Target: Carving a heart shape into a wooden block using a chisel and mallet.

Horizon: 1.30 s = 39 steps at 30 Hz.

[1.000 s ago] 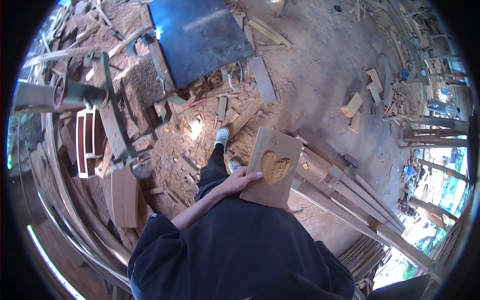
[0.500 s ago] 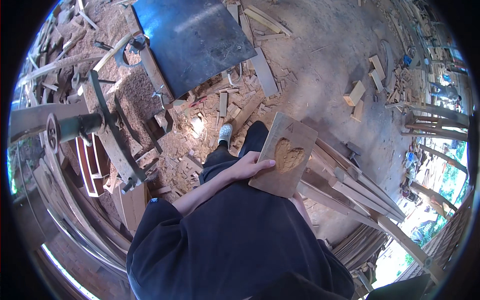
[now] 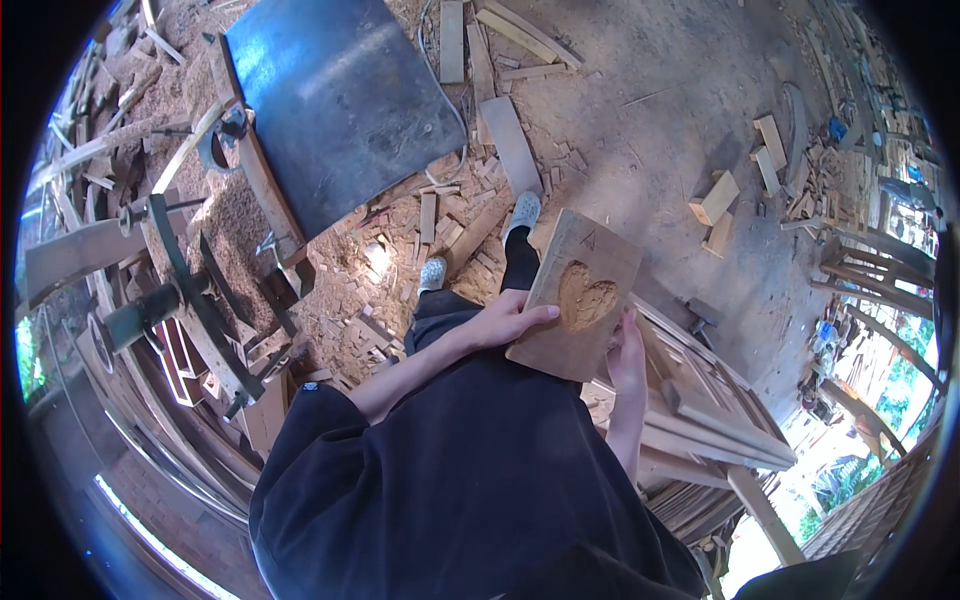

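A rectangular wooden board [image 3: 600,250] with a rough heart-shaped hollow carved into its face is held tilted in front of my body. Along its left edge my left hand [image 3: 510,320] grips it, thumb resting on the face near the hollow and the other fingers hidden behind. At the lower right edge my right hand [image 3: 627,355] holds the board too, its thumb by the edge and most fingers out of sight. A small mark is cut into the wood above the heart.
To the far left stands a machine with a dark flat metal table [image 3: 345,100]. A rusty clamp-like iron frame [image 3: 190,290] is nearer on the left. Offcuts and shavings litter the floor. Long timbers [image 3: 720,420] lie at my right, with wood blocks [image 3: 715,200] beyond.
My right hand has come into view at the board's right edge. The board has shifted slightly right and up. My right foot now shows stepping forward, and the metal table appears further left.
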Each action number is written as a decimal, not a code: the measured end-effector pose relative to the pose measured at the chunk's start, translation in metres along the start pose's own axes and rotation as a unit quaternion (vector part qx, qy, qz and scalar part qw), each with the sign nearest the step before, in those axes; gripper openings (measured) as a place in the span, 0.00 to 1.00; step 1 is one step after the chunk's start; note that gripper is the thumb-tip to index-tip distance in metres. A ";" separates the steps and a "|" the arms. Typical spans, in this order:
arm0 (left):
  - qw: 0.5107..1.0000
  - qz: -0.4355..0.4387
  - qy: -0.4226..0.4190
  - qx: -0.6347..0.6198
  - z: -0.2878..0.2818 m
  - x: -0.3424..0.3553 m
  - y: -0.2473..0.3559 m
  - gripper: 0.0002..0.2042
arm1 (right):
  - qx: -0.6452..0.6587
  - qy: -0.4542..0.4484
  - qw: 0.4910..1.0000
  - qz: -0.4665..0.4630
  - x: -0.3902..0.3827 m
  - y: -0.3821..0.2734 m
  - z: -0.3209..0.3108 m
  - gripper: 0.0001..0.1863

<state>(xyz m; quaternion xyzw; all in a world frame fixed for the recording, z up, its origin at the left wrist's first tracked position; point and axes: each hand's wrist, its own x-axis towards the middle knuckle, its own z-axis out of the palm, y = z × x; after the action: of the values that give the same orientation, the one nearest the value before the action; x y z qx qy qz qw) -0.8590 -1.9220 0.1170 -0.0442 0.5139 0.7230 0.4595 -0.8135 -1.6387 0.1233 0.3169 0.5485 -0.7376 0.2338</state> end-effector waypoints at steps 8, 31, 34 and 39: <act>0.984 0.101 0.068 0.127 0.029 0.109 0.050 0.25 | -0.015 0.064 0.997 0.036 0.093 -0.092 -0.022 0.31; 0.828 -0.267 0.469 0.150 -0.467 0.320 -0.496 0.19 | 0.542 -0.001 0.832 0.121 0.196 0.257 -0.088 0.29; 0.811 -0.323 0.417 0.251 -0.533 0.345 -0.538 0.25 | 0.564 0.011 0.816 0.126 0.198 0.267 -0.085 0.32; 0.754 -0.358 0.470 0.288 -0.543 0.405 -0.624 0.40 | 0.552 0.037 0.818 0.155 0.210 0.254 -0.093 0.29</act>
<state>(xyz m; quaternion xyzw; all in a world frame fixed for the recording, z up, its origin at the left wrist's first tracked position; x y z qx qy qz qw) -0.8703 -2.0661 -0.7922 -0.4244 0.7957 0.2121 0.3766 -0.7629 -1.6222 -0.2145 0.5005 0.0011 -0.8587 0.1103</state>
